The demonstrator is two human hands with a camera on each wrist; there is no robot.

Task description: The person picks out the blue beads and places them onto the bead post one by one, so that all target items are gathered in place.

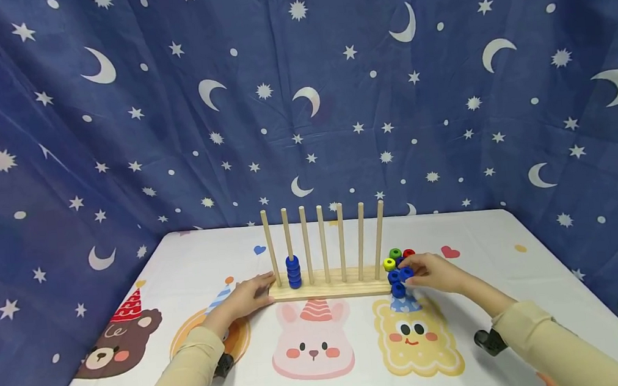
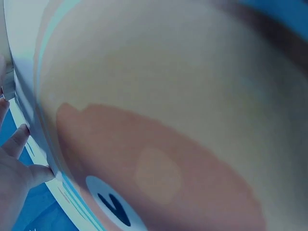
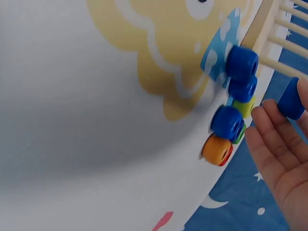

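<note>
A wooden peg rack [image 1: 328, 289] with several upright rods stands mid-table. One rod near its left end carries a stack of blue beads [image 1: 294, 272]. My left hand [image 1: 251, 293] grips the left end of the rack's base, thumb at the front edge. At the right end, my right hand [image 1: 432, 272] reaches into a cluster of beads. Between its thumb and finger it pinches a blue bead [image 3: 290, 98]. Beside it lie loose blue beads [image 3: 227, 121], an orange bead [image 3: 215, 149], a yellow bead [image 1: 389, 264], a green bead [image 1: 395, 253] and a red bead [image 1: 408, 253].
A white tablecloth [image 1: 353, 318] printed with cartoon figures covers the table. Behind it hangs a blue curtain [image 1: 259, 130] with moons and stars. Dark objects [image 1: 490, 342] show beneath both forearms.
</note>
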